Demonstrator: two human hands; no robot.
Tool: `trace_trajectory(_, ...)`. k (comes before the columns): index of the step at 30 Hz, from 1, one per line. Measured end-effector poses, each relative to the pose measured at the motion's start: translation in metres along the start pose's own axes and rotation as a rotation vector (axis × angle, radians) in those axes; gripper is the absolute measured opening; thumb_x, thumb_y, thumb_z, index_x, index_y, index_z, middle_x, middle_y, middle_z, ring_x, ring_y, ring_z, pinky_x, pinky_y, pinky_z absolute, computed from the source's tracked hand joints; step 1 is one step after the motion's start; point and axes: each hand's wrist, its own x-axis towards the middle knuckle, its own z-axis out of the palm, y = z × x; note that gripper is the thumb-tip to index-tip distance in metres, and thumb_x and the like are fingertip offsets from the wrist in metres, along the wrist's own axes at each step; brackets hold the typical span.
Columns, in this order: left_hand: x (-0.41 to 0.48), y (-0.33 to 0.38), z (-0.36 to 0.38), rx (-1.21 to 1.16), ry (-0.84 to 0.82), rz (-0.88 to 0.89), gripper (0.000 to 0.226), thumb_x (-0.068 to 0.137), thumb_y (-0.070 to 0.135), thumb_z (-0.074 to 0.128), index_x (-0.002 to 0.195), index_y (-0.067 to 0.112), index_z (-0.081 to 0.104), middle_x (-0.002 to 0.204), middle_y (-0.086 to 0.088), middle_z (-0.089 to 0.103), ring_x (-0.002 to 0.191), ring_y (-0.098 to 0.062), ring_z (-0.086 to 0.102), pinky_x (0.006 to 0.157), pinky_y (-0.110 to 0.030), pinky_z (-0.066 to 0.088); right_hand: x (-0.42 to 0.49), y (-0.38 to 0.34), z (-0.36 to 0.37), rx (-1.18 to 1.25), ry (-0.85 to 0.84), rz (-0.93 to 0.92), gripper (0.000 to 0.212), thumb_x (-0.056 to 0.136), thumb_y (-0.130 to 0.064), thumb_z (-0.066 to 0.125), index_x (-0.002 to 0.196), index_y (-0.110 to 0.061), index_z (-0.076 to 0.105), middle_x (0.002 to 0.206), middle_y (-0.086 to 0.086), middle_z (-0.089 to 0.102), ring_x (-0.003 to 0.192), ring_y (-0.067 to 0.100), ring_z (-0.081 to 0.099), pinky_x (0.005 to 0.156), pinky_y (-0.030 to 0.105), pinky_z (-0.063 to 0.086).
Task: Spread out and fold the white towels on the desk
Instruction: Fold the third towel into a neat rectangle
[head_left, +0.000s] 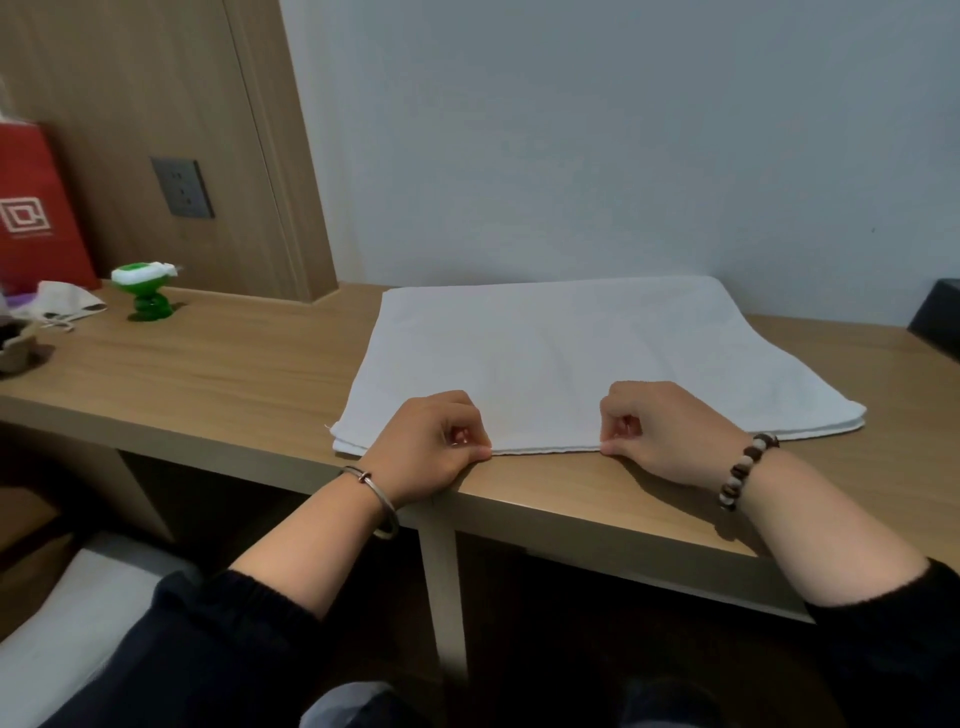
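Cloth this soft and light should sag and slip, I judge, so my left hand and right hand, set apart, each pinch the near hem of the white towel lying doubled flat on the desk.

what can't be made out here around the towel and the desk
Head view, the only one:
1. Hem of the towel where the left hand and right hand pinch it: covered by the hands themselves.
2. The black object: cut off by the right edge, unidentifiable.
3. The red bag: cut off by the left edge; print under its logo too small.
4. Space under the desk: too dark.
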Motion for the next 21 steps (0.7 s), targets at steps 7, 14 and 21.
trace_trajectory(7, -0.005, 0.006, -0.003, -0.007, 0.029, -0.019, 0.004, 0.077, 0.015, 0.076, 0.079, 0.012, 0.076, 0.085, 0.006, 0.066, 0.074, -0.004, 0.056, 0.067, -0.008, 0.040, 0.069, -0.042, 0.000, 0.163, 0.070, 0.117, 0.028, 0.098, -0.023, 0.042, 0.117, -0.016, 0.062, 0.127, 0.004, 0.056, 0.111, 0.019, 0.052, 0.088, 0.027, 0.038)
trace_trajectory(14, -0.029, -0.002, -0.032, -0.007, -0.025, -0.024, 0.016, 0.082, 0.009, 0.068, 0.095, 0.014, 0.076, 0.106, 0.009, 0.069, 0.096, 0.003, 0.059, 0.086, -0.004, 0.040, 0.088, -0.055, 0.065, -0.153, -0.095, 0.210, 0.052, 0.099, -0.037, 0.014, 0.150, -0.025, 0.012, 0.160, -0.001, 0.006, 0.146, 0.020, 0.005, 0.115, 0.052, 0.004)
trace_trajectory(21, -0.038, -0.039, -0.078, 0.220, -0.113, -0.200, 0.023, 0.081, 0.021, 0.071, 0.104, 0.018, 0.072, 0.111, 0.007, 0.065, 0.103, -0.006, 0.055, 0.092, -0.020, 0.042, 0.089, -0.055, 0.068, -0.153, -0.083, 0.208, 0.053, 0.099, -0.037, 0.011, 0.151, -0.026, 0.011, 0.160, -0.002, 0.003, 0.147, 0.019, 0.003, 0.116, 0.050, 0.003)
